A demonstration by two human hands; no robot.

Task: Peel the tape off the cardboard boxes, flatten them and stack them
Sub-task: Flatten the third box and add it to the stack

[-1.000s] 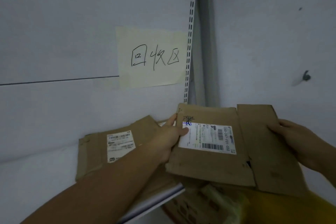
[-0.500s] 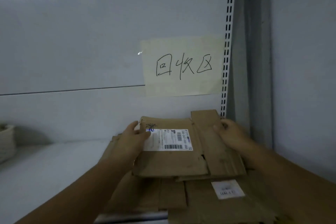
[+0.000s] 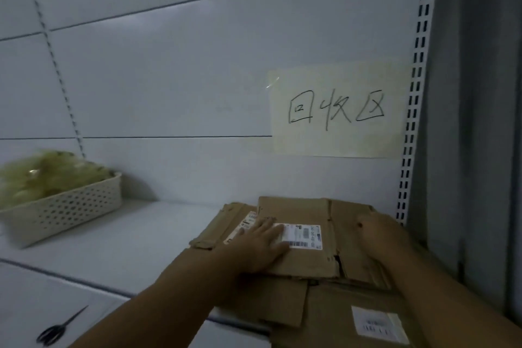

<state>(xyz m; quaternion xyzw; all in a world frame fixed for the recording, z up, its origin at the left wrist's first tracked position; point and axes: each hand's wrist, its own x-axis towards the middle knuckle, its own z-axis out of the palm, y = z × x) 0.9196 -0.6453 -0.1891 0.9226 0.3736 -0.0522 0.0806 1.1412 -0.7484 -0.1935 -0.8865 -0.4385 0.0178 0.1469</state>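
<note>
A flattened brown cardboard box with a white shipping label lies on top of a stack of flattened boxes at the right end of a white shelf. My left hand lies flat on its left part, fingers straight, partly covering the label. On the box's right flap rests my right hand, its fingers spread loosely over the cardboard. Another flattened box with a label sticks out to the left under the top one.
A cream perforated basket heaped with crumpled yellowish tape stands at the left on the shelf. Black scissors lie at the lower left. A paper sign with handwriting hangs on the back wall. A slotted upright and wall close off the right.
The top box went from held in the air to lying on the stack. Both hands moved from gripping its edges to lying on top of it. The view swung left.
</note>
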